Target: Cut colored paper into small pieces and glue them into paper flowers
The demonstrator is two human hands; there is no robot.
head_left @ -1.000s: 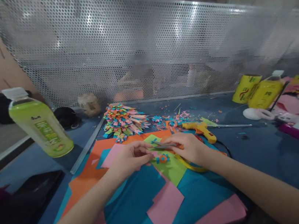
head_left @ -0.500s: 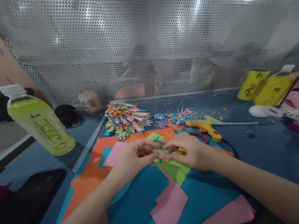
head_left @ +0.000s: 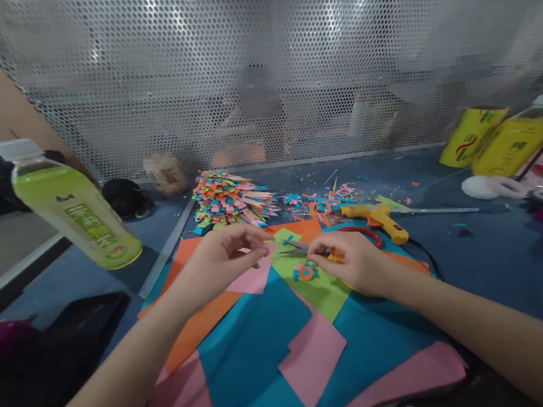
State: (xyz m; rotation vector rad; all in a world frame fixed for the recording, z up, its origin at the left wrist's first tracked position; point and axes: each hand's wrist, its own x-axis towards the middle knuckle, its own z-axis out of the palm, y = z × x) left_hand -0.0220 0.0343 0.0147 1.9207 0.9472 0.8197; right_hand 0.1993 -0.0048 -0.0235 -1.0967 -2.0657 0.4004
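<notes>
Over the coloured sheets, my left hand (head_left: 224, 261) hovers above a pink paper piece (head_left: 256, 276), its thumb and fingers curled with a gap between them and nothing visible in them. My right hand (head_left: 352, 256) has its fingertips pinched at the edge of a small orange and blue paper flower (head_left: 306, 271), which lies over green paper (head_left: 328, 300). Scissors (head_left: 294, 247) with open blades lie beside the right fingers, their handles partly hidden by that hand. A yellow glue gun (head_left: 379, 218) rests just beyond it.
Behind the sheets stands a cone of colourful paper strips (head_left: 230, 199), with paper scraps (head_left: 322, 206) beside it. A green drink bottle (head_left: 75, 211) is at the left, yellow bottles (head_left: 511, 146) at the right. A perforated metal screen (head_left: 301, 58) closes off the back.
My left hand has drawn away from the flower and moved left, its fingers parting. The flower now shows more fully at my right fingertips. The view has shifted slightly.
</notes>
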